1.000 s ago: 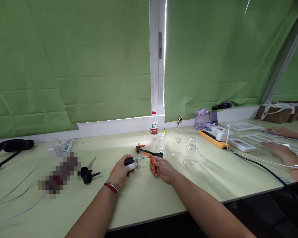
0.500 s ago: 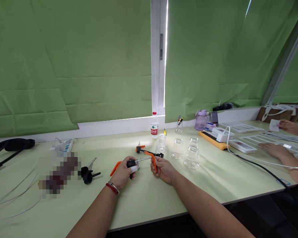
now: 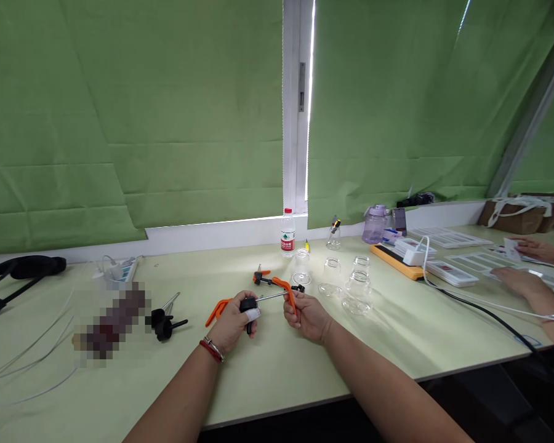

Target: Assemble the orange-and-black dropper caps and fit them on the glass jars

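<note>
1. Along the wall runs the pale green tabletop [image 3: 268,381], its front edge nearest to the person.
2. Between the front and far edges, the left hand [image 3: 233,323] is closed around a black knob [image 3: 248,304] with a metal rod [image 3: 271,296].
3. To its right, the right hand [image 3: 308,315] pinches an orange lever [image 3: 287,290], with the fingers closed; the rod reaches to this lever.
4. Toward the far edge stands a bottle [image 3: 287,234]; four glass jars [image 3: 357,292] are right of it.
5. Toward the left edge lie black clamp parts [image 3: 165,328].
</note>
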{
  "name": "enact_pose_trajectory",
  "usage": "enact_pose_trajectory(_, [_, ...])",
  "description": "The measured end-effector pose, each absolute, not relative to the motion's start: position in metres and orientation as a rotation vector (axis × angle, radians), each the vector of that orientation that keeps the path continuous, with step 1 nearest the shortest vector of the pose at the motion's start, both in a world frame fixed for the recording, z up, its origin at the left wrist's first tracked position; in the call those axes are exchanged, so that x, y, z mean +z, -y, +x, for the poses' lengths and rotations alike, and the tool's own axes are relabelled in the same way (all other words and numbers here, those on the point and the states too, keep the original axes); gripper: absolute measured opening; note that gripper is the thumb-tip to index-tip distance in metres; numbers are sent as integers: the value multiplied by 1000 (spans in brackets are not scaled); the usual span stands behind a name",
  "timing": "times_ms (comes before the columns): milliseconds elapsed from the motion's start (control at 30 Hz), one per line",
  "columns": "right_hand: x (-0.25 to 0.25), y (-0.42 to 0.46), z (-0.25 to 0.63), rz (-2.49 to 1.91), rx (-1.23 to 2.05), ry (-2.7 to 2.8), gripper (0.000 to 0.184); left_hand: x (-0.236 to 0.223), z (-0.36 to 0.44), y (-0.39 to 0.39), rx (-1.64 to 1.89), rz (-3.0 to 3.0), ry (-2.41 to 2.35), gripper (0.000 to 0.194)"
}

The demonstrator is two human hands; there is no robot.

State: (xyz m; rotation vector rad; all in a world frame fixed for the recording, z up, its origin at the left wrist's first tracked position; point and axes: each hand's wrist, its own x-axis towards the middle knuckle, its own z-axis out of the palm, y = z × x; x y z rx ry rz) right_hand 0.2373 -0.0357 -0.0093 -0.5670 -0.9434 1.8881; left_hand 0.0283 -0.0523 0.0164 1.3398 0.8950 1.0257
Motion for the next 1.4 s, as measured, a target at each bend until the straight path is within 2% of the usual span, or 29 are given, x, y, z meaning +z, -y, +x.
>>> enact_pose_trajectory(200, [-10,37,235,-532,1927,1007,17,16,30,54,1044,1368,-893,39])
enact_pose_trajectory(400, [-13,41,230,-559,1905,1131,27,24,32,60,1072,1405,-877,52])
enact_pose_trajectory(933, [-2,53,225,-734,1874,1288,36,17,30,58,916,1428,-663,42])
enact_pose_trajectory(1100, [1,56,224,-736,1893,1296,37,22,27,64,854,1319,-507,59])
enact_pose_trajectory(1233, [3,58,223,-722,1880,1316,35,24,28,64,856,1191,-444,41])
enact_pose_trajectory(1400, [0,57,222,-755,1843,1380,36,22,33,62,891,1152,-543,40])
